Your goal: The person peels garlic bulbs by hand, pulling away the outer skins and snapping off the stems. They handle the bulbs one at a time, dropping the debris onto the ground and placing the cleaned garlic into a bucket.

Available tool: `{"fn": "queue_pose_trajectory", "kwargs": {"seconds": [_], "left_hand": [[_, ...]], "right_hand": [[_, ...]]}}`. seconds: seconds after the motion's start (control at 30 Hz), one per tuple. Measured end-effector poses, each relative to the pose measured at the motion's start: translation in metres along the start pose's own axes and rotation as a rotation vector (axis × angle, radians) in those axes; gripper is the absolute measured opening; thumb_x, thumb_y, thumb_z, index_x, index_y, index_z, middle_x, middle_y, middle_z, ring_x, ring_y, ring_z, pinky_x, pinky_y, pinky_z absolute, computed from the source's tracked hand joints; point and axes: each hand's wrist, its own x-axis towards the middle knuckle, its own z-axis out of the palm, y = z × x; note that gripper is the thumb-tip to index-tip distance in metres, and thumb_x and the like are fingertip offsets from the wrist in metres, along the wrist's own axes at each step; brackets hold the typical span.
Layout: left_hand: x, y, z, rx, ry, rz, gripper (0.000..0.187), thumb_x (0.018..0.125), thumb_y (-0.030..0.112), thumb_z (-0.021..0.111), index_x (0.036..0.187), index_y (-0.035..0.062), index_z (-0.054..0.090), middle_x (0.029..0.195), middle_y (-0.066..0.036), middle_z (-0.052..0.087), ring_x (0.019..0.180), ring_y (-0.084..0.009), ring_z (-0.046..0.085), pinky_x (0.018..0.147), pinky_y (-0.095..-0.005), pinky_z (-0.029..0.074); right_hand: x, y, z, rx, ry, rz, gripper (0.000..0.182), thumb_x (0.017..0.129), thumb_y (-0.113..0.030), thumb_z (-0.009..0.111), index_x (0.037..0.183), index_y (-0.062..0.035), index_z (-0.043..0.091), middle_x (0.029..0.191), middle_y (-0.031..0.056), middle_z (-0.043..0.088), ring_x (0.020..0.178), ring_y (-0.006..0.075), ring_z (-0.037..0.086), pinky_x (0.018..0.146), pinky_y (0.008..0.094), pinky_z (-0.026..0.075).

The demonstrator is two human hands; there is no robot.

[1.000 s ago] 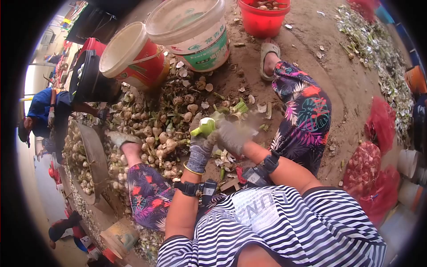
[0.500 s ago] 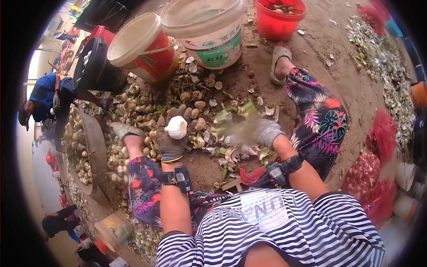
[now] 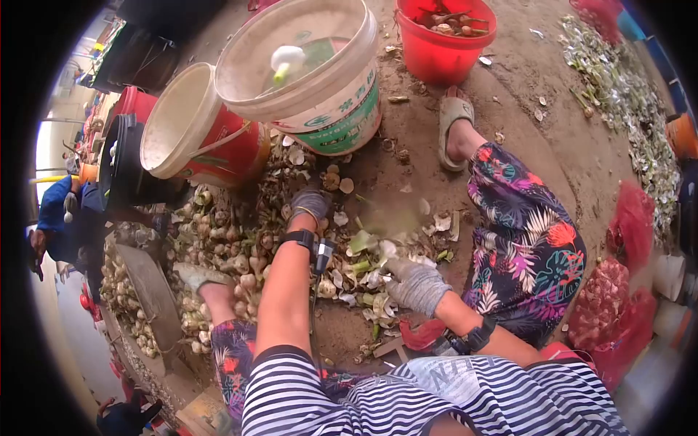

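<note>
A peeled white bulb [image 3: 286, 59] is seen well beyond the outstretched left hand [image 3: 309, 206], inside the white bucket [image 3: 342, 109]; finger state cannot be told; the right hand [image 3: 416, 285] is curled, its grip unclear.

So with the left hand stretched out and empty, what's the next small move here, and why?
Probably the left hand closes on one unpeeled bulb from the pile it is reaching over. It holds nothing, a peeled white bulb is over the white bucket, and the right hand waits low among the peelings, seemingly with a small tool, too blurred to tell.
</note>
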Motion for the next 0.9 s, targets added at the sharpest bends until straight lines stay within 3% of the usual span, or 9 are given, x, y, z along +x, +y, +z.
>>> {"fn": "queue_pose_trajectory", "kwargs": {"seconds": [0.07,0.17,0.27,0.33,0.37,0.5,0.6,0.83,0.9], "left_hand": [[0.04,0.014,0.051,0.099,0.168,0.083,0.054,0.073,0.031,0.059,0.122,0.0104,0.047,0.11,-0.024,0.054,0.104,-0.0386,0.051,0.09,-0.0436,0.04],[0.047,0.031,0.03,-0.135,-0.315,-0.106,0.049,0.075,0.028,0.061,0.118,0.0089,0.05,0.102,-0.023,0.057,0.097,-0.0382,0.054,0.085,-0.0442,0.043],[0.032,0.024,0.023,-0.847,0.101,-0.15,0.044,0.074,0.024,0.065,0.113,0.0063,0.053,0.1,-0.017,0.059,0.091,-0.0321,0.057,0.079,-0.0397,0.047],[-0.008,0.036,-0.047,-1.636,-0.362,-0.499,0.041,0.073,0.02,0.069,0.107,0.0018,0.055,0.093,-0.007,0.062,0.085,-0.0203,0.059,0.073,-0.0318,0.048],[-0.032,0.038,-0.078,-1.832,-0.559,-0.367,0.047,0.07,0.019,0.073,0.108,0.0006,0.053,0.096,-0.005,0.061,0.083,-0.0141,0.058,0.074,-0.0287,0.047],[-0.109,0.055,-0.132,-0.93,-0.217,0.196,0.054,0.061,0.017,0.077,0.106,-0.0021,0.054,0.094,-0.012,0.06,0.084,-0.0196,0.058,0.076,-0.0303,0.048],[-0.152,0.069,-0.183,-0.475,-0.218,0.111,0.051,0.055,0.02,0.074,0.103,0.0064,0.059,0.103,-0.02,0.053,0.09,-0.0335,0.056,0.077,-0.036,0.048],[-0.213,0.06,-0.213,-0.554,-0.187,-0.013,0.05,0.057,0.026,0.075,0.099,0.0045,0.061,0.094,-0.018,0.059,0.085,-0.0255,0.06,0.074,-0.0326,0.048],[-0.222,0.059,-0.197,-0.54,-0.156,0.028,0.048,0.058,0.025,0.076,0.098,0.0035,0.062,0.085,-0.014,0.063,0.077,-0.0213,0.061,0.07,-0.0301,0.049]], "right_hand": [[0.007,0.01,0.006,-0.028,0.103,-0.061,0.027,0.076,-0.019,0.049,0.099,-0.0064,0.055,0.085,0.0205,0.058,0.08,0.0367,0.057,0.072,0.0429,0.045],[0.016,0.01,0.005,0.081,0.053,-0.056,0.026,0.079,-0.02,0.049,0.102,-0.0078,0.054,0.08,0.0205,0.058,0.076,0.0353,0.058,0.069,0.0414,0.045],[0.016,-0.01,-0.009,0.252,0.109,0.049,0.025,0.082,-0.021,0.049,0.104,-0.0092,0.053,0.075,0.0197,0.057,0.07,0.0344,0.058,0.064,0.04,0.045],[0.018,-0.021,-0.015,0.32,0.198,0.163,0.023,0.085,-0.021,0.048,0.105,-0.0107,0.053,0.072,0.0173,0.057,0.066,0.0348,0.057,0.061,0.0405,0.045],[0.02,-0.013,-0.004,0.316,0.35,0.032,0.019,0.085,-0.019,0.048,0.1,-0.0073,0.052,0.073,0.0184,0.058,0.07,0.0331,0.059,0.063,0.0416,0.045],[0.021,-0.016,0.004,0.205,0.594,-0.398,0.015,0.083,-0.017,0.05,0.09,-0.0043,0.056,0.076,0.0189,0.058,0.073,0.0376,0.056,0.065,0.0431,0.045],[0.018,-0.025,0.011,0.118,0.46,-0.437,0.016,0.082,-0.018,0.053,0.087,-0.0027,0.057,0.077,0.0208,0.058,0.075,0.0381,0.056,0.065,0.0434,0.045],[0.007,-0.018,0.045,0.012,0.288,-0.649,0.016,0.082,-0.018,0.051,0.085,-0.0044,0.059,0.079,0.0179,0.059,0.076,0.0368,0.056,0.066,0.0424,0.045],[-0.002,-0.01,0.036,-0.283,0.302,-0.968,0.015,0.082,-0.018,0.05,0.085,-0.0062,0.059,0.083,0.0151,0.059,0.079,0.0347,0.057,0.07,0.0431,0.044]]}}
